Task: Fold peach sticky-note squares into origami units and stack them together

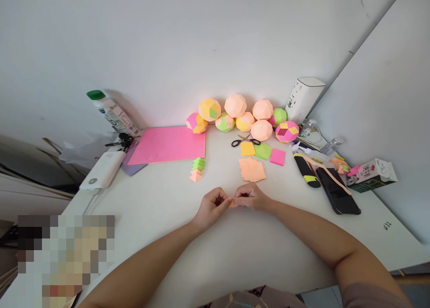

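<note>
Left hand (212, 209), fingertips pinching a small peach paper piece (232, 203); right hand (251, 197), thumb and fingers gripping its other end; the piece (largely hidden by fingers) sits between both hands; from it, green and peach folded units (197, 168) lie toward half past ten; loose peach squares (253, 170), one o'clock.

White table (148, 205) against pale walls (151, 43) in a corner, light floor tiles (323, 297) below, soft light.

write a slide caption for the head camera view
Both hands pinch a peach paper piece, with peach sheets and faceted balls beyond.
</note>
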### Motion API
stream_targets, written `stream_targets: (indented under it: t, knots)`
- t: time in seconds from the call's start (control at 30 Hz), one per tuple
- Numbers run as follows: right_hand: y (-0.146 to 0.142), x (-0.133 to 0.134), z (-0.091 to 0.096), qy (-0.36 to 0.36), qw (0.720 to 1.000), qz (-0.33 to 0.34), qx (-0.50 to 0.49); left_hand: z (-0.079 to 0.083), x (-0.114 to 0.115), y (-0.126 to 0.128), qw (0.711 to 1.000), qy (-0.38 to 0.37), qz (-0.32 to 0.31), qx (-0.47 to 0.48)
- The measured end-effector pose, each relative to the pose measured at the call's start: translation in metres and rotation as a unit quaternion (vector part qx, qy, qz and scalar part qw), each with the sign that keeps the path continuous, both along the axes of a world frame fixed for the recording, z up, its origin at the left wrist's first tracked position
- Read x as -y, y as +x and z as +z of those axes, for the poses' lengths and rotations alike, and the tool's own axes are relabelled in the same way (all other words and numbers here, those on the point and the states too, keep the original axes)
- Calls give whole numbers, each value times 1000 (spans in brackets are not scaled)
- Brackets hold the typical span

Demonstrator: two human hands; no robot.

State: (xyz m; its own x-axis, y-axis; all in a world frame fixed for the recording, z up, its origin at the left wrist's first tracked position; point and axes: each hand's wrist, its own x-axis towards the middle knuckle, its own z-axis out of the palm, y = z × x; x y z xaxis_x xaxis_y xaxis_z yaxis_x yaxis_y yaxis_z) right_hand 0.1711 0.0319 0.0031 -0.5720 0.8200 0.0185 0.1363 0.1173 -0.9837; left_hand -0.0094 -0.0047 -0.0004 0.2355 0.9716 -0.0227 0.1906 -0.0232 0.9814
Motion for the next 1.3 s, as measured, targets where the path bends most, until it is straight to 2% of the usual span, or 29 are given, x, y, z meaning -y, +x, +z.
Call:
stream_targets:
  t: [0.17,0.23,0.33,0.43,0.53,0.67,0.93,1.13,1.3]
  knots:
    - [1,-1,-1,1,1000,-5,-1,-1,0,0,999,5,35,15]
    - [1,0,-1,22,1000,-19,2,0,0,0,998,-1,51,31]
    - [-2,2,-2,118,991,-66,1,2,-1,-1,998,-3,52,45]
    - [-5,5,-5,262,959,-107,17,4,-1,-2,999,12,8,49]
    - [-5,6,-9,357,929,-72,67,5,-1,-2,999,5,-27,40]
    - [-3,5,-12,422,901,-42,92,3,-2,-2,999,-38,0,26]
    - [-3,1,-13,399,914,-54,44,-1,-3,-2,994,-73,-2,81]
    - [-2,0,-17,345,936,-58,21,-5,-3,-4,988,-86,-6,131]
    - [-1,-1,-21,351,935,-49,12,-7,-5,-5,982,-101,-10,161]
